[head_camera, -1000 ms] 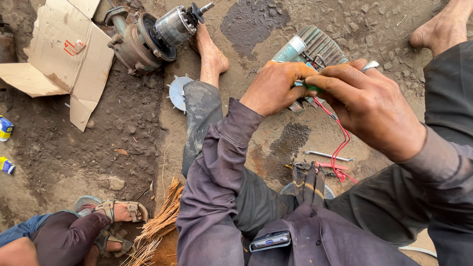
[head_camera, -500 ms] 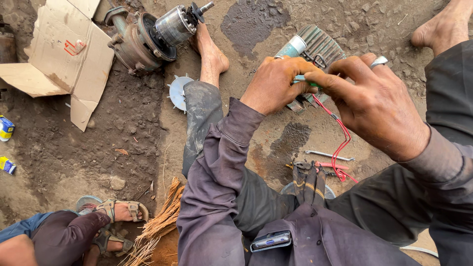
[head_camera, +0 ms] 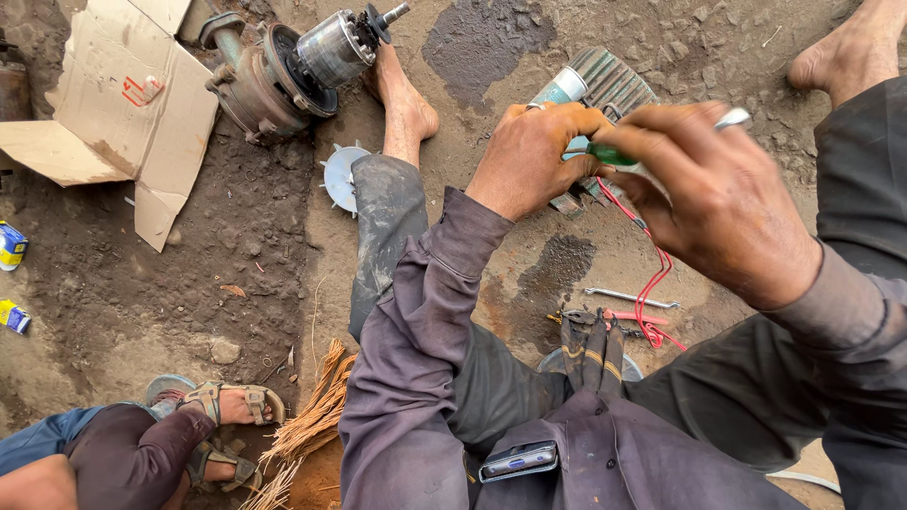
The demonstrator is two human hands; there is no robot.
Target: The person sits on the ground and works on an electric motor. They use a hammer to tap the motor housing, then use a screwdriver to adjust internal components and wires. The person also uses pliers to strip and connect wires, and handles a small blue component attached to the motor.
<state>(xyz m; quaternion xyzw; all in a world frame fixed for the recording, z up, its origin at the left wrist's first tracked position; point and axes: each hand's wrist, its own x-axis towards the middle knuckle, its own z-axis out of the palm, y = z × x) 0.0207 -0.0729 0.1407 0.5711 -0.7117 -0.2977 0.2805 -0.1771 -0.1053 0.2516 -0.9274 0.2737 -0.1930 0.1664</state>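
Observation:
My left hand (head_camera: 531, 156) grips a ribbed grey motor housing (head_camera: 612, 87) with a pale green end, held over the dirt floor. My right hand (head_camera: 710, 194), with a ring on one finger, is closed on a green-handled screwdriver (head_camera: 609, 156) pointed at the housing. Red wires (head_camera: 652, 283) trail from the housing down to the ground. Both sleeves are dark grey-purple. My bare feet (head_camera: 404, 104) rest on the ground on either side.
A rusty pump with a shiny rotor (head_camera: 298, 61) lies top centre beside a torn cardboard box (head_camera: 113, 104). A white fan wheel (head_camera: 340, 178), a spanner (head_camera: 631, 299), copper wire strands (head_camera: 307, 420) and another person's sandalled foot (head_camera: 222, 406) are nearby.
My right hand with the screwdriver has shifted slightly up and right relative to the housing. My left hand keeps its hold.

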